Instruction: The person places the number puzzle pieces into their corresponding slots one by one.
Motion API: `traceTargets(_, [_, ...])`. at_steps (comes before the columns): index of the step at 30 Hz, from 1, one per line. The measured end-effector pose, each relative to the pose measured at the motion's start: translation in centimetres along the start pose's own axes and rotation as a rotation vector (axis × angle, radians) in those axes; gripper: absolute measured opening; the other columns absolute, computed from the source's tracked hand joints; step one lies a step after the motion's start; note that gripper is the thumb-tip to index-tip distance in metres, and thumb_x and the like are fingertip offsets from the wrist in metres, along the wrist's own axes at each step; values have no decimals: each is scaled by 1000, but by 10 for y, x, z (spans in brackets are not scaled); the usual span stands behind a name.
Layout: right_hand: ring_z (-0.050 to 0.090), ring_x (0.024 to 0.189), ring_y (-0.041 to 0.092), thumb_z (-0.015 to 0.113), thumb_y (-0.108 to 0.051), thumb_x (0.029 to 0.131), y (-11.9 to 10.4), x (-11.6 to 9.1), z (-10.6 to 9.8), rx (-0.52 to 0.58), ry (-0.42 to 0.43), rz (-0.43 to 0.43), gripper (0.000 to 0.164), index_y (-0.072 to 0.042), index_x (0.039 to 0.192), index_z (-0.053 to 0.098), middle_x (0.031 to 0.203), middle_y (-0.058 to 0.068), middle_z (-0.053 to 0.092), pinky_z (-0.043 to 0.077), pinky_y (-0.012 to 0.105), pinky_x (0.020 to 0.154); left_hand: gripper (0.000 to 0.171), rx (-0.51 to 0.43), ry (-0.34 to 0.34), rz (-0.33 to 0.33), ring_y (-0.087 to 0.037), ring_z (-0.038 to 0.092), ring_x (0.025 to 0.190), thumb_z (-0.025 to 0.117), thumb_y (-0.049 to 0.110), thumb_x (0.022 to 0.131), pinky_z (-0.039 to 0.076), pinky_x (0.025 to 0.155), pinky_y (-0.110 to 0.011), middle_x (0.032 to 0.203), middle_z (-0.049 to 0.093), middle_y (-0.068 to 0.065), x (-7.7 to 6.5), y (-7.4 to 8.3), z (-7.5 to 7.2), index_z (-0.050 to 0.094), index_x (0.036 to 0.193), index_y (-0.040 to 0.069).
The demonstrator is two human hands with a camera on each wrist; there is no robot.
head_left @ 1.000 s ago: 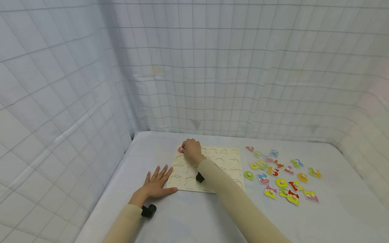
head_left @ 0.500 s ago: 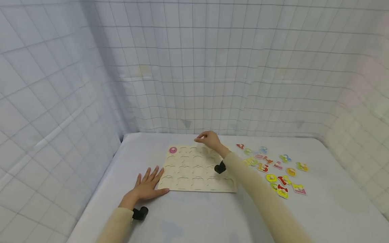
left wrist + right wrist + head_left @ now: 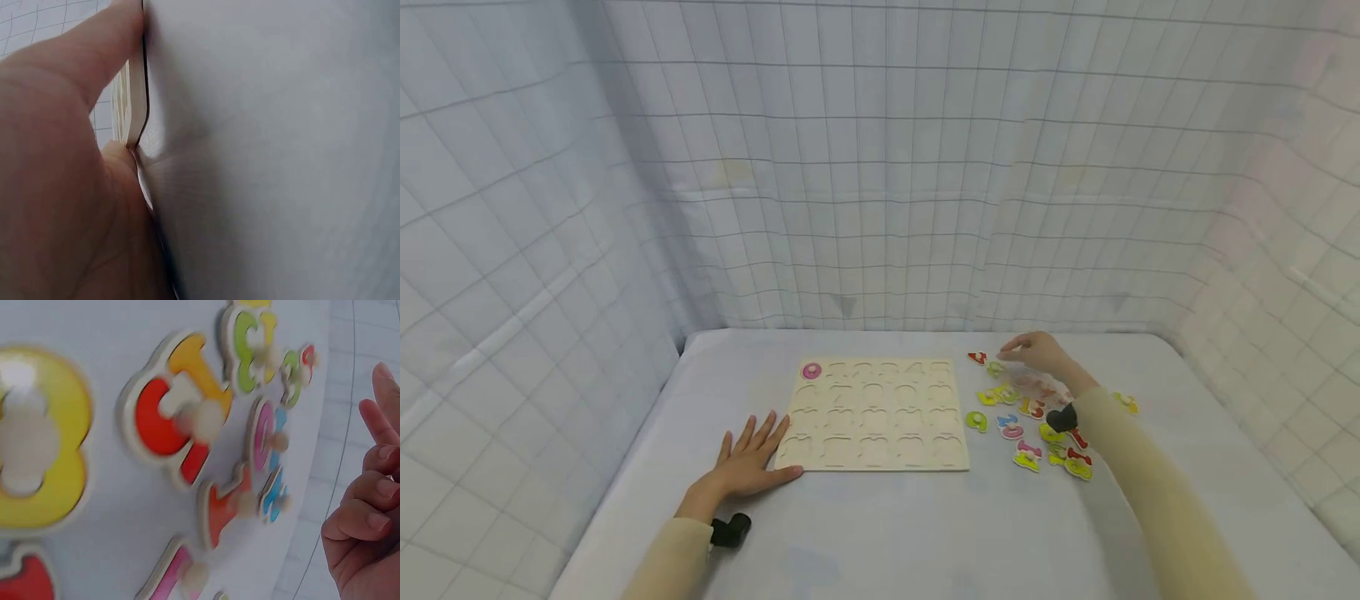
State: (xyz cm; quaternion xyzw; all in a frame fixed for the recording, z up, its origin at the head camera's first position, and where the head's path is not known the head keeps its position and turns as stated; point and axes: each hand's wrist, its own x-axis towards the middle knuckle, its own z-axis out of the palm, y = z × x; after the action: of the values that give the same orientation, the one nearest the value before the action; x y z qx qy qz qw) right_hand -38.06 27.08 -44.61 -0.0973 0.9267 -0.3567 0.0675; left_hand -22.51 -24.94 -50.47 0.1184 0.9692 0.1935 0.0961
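Note:
My left hand [image 3: 745, 467] lies flat with spread fingers at the left front corner of a cream puzzle board [image 3: 872, 426]. In the left wrist view, the thumb [image 3: 106, 44] lies along the board's edge [image 3: 137, 103]. A round pink knobbed piece [image 3: 806, 376] fills the board's back left recess. My right hand [image 3: 1041, 353] is above the back of the loose knobbed puzzle pieces, holding nothing. Its thumb and forefinger reach out while the other fingers curl. Near its fingertips are a small green piece [image 3: 992, 369] and a red piece [image 3: 974, 357].
Several number-shaped pieces with wooden knobs lie right of the board, including a yellow piece [image 3: 72, 469], an orange-and-red one [image 3: 153, 422] and a green-and-yellow one [image 3: 242, 353]. Some overlap. A white grid-patterned curtain [image 3: 880, 183] stands behind the white table [image 3: 880, 533].
My right hand has let go of the round pink piece in the board's back left recess and moved right, over the loose pieces. My left hand stays at the board's corner.

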Motion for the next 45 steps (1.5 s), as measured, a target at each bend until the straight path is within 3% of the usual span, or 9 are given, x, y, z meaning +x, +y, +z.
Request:
traceTargets(4, [54, 102, 31, 67, -35, 89, 25, -17, -11, -31, -33, 66, 36, -7, 110, 70, 122, 19, 58, 43, 49, 87, 99, 23, 11, -3, -39, -9, 141, 47, 75, 81, -17, 102, -61, 158, 4, -12, 3, -9, 6, 14, 154, 18])
traceTargets(8, [59, 80, 24, 67, -33, 89, 38, -29, -16, -22, -64, 141, 37, -3, 111, 68, 100, 11, 68, 46, 38, 74, 99, 11, 21, 15, -39, -9, 141, 47, 75, 81, -18, 101, -62, 158, 5, -13, 4, -11, 5, 13, 154, 18])
traceTargets(13, [47, 53, 15, 70, -34, 87, 48, -39, -16, 30, -105, 238, 42, -3, 114, 66, 75, 2, 63, 42, 29, 55, 100, -5, 12, 23, -40, -9, 140, 48, 75, 80, -17, 101, -62, 158, 5, -15, 2, -6, 1, 15, 154, 15])
traceTargets(15, [43, 50, 15, 71, -34, 86, 54, -43, -15, 53, -116, 243, 42, -4, 115, 66, 69, 3, 58, 41, 29, 53, 100, -11, 10, 27, -40, -9, 140, 49, 75, 80, -17, 101, -62, 157, 5, -15, 3, -4, 2, 15, 154, 15])
traceTargets(19, [45, 54, 16, 70, -35, 86, 61, -44, -15, 35, -116, 254, 41, -6, 115, 67, 63, 2, 51, 40, 30, 57, 100, -19, 10, 27, -40, -9, 140, 50, 74, 81, -16, 101, -62, 157, 5, -15, 3, -4, 2, 15, 154, 15])
traceTargets(32, [45, 55, 16, 73, -31, 85, 56, -47, -12, 86, -76, 231, 35, -5, 108, 69, 78, 6, 54, 40, 30, 54, 100, -16, 11, 17, -39, -8, 141, 50, 74, 80, -17, 101, -61, 158, 5, -14, 2, -2, -1, 16, 153, 15])
traceTargets(37, [48, 56, 16, 71, -35, 86, 56, -51, -12, 37, -26, 185, 39, -4, 109, 69, 94, 13, 59, 43, 31, 53, 100, -19, 7, 22, -39, -9, 141, 50, 73, 81, -16, 102, -62, 158, 6, -14, 2, 0, -2, 17, 153, 14])
traceTargets(41, [56, 82, 25, 70, -38, 86, 47, -49, -9, 6, 37, 115, 43, -2, 110, 69, 119, 21, 57, 49, 39, 67, 99, -37, 5, 23, -38, -9, 141, 52, 72, 81, -17, 102, -61, 158, 6, -14, 1, 1, -1, 17, 153, 14])
traceTargets(45, [52, 107, 33, 71, -34, 86, 28, -34, 5, 11, 69, 33, 38, -2, 105, 70, 121, 20, 59, 44, 48, 86, 99, -37, 4, 23, -38, -9, 141, 51, 73, 81, -17, 102, -61, 158, 5, -14, -1, 1, 0, 15, 154, 15])
